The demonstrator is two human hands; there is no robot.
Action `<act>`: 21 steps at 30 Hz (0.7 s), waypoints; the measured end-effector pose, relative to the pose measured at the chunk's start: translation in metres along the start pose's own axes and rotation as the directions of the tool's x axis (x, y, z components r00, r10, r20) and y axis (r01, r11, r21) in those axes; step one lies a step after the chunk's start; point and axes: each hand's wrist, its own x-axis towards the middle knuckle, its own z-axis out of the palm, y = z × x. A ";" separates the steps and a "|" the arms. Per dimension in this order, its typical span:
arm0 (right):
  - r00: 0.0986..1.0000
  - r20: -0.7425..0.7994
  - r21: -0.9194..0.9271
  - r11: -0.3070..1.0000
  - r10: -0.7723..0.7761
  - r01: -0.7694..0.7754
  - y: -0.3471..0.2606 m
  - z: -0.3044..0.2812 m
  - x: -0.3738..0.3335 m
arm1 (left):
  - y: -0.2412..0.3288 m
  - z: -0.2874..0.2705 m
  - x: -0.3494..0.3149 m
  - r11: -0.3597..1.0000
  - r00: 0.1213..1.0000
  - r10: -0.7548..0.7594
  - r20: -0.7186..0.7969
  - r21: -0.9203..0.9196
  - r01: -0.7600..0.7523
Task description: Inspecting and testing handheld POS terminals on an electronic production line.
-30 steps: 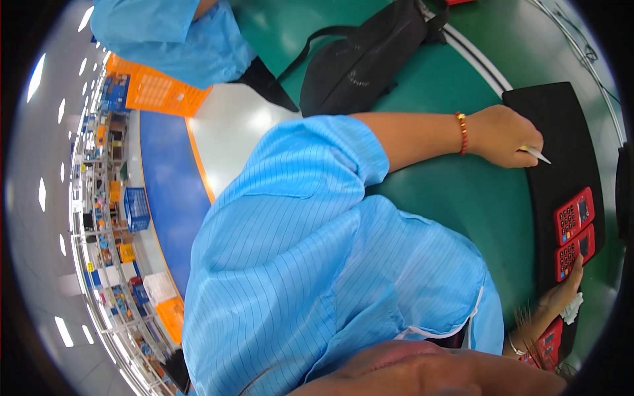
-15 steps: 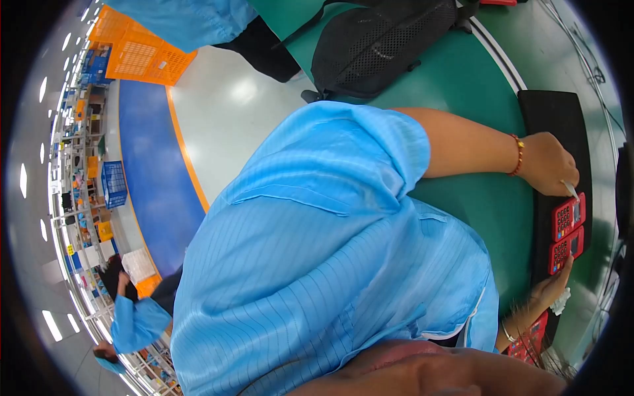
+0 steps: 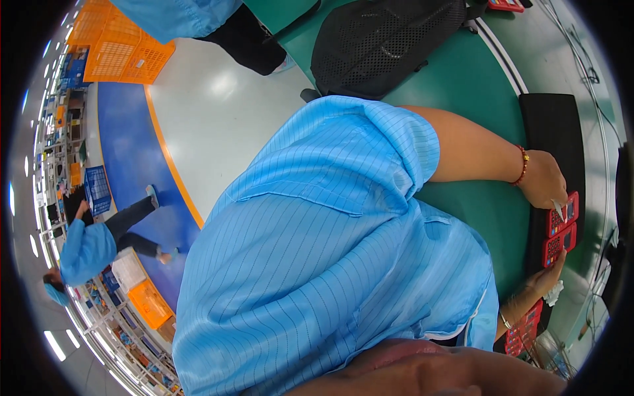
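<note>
Two red card payment terminals with keypads and small screens lie end to end on a long black mat [image 3: 555, 132]. My left hand [image 3: 543, 179], with a beaded bracelet at its wrist, is closed on a thin white strip [image 3: 559, 211] whose kind I cannot make out. The strip's tip meets the upper payment terminal [image 3: 558, 221]. My right hand [image 3: 547, 280] grips the near end of the lower payment terminal [image 3: 555, 249], one finger along its edge; the other fingers are partly hidden. Beside that hand sits a crumpled white tissue [image 3: 553, 294].
More red terminals [image 3: 525, 330] lie by my right wrist. A black backpack [image 3: 383, 49] rests on the green table [image 3: 475, 204]. Cables [image 3: 588, 59] run along the far side. Beyond the table are orange crates [image 3: 125, 53], a person in blue [image 3: 89, 247] and another blue sleeve [image 3: 178, 16].
Both terminals have shifted slightly toward me with my hands. My left hand has come down a little over the upper terminal. In the background, the person has walked farther up the aisle.
</note>
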 end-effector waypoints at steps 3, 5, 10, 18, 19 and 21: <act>0.997 0.058 0.057 0.997 0.052 -0.056 -0.001 -0.005 -0.002 | 0.001 0.002 -0.001 0.999 0.999 0.031 -0.043 -0.019 -0.032; 1.000 0.019 0.020 1.000 -0.006 0.005 0.003 -0.005 -0.004 | 0.000 0.004 -0.005 0.998 0.992 0.043 -0.117 -0.048 -0.049; 0.997 0.077 -0.009 1.000 -0.022 0.022 -0.001 0.024 -0.026 | 0.001 0.001 -0.014 0.994 0.975 0.070 -0.212 -0.067 -0.086; 0.987 0.160 0.058 0.998 -0.007 -0.002 -0.014 0.032 -0.041 | 0.006 -0.007 -0.011 0.998 0.988 0.060 -0.145 -0.021 -0.064; 0.986 0.168 0.055 0.998 -0.009 0.000 -0.017 0.038 -0.044 | 0.006 -0.008 -0.011 0.997 0.987 0.066 -0.144 -0.015 -0.069; 0.985 0.174 0.055 0.998 -0.011 0.001 -0.020 0.043 -0.045 | 0.005 -0.010 -0.011 0.997 0.987 0.074 -0.139 -0.009 -0.076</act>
